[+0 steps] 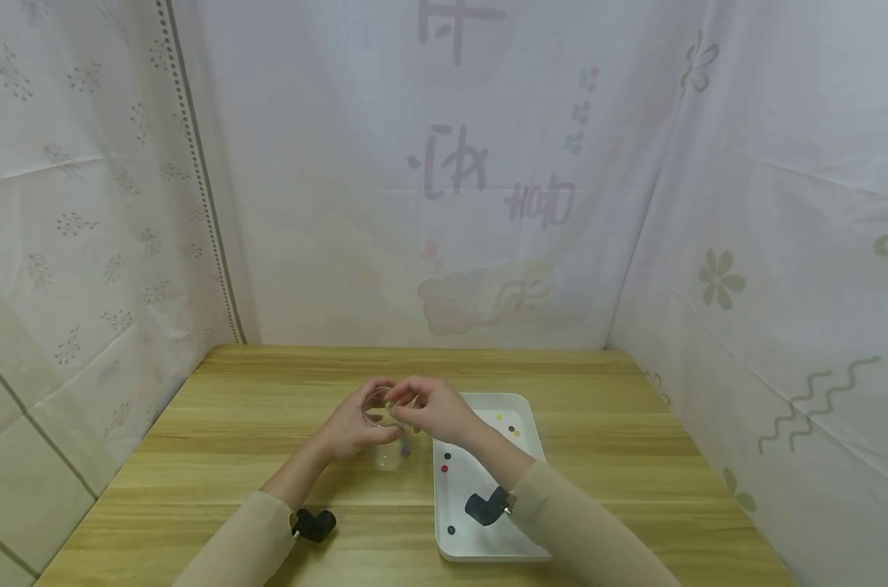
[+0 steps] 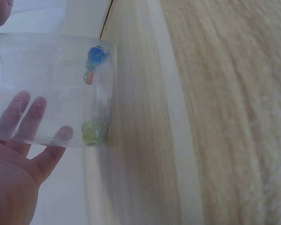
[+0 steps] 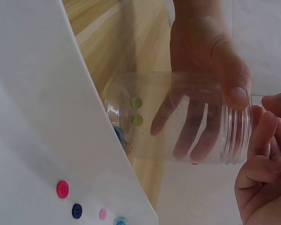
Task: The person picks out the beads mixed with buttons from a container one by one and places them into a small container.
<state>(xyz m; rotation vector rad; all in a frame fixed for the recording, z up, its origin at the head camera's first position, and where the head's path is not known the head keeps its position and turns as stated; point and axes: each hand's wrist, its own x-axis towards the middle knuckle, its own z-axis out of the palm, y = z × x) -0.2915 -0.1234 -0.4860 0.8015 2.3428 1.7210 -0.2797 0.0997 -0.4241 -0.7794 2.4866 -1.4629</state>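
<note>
A clear jar (image 1: 387, 458) without a lid stands on the table, its ridged mouth facing up. My left hand (image 1: 350, 425) grips it near the rim, fingers spread round the wall. Blue marbles (image 2: 97, 55) and green marbles (image 2: 92, 134) lie at the jar's bottom, with an orange-streaked one beside the blue. Over the mouth is my right hand (image 1: 438, 413), thumb and fingertips pinched together. Between them shows a small glassy marble (image 3: 262, 104), mostly hidden by the fingers.
Right of the jar lies a white tray (image 1: 480, 536), partly under my right forearm. It holds scattered small things, among them a red button (image 3: 62, 189), a navy button (image 3: 77, 211), a pink piece (image 3: 102, 214) and a bluish marble (image 3: 121, 221). Patterned curtains (image 1: 326, 204) surround the wooden table (image 1: 267, 408).
</note>
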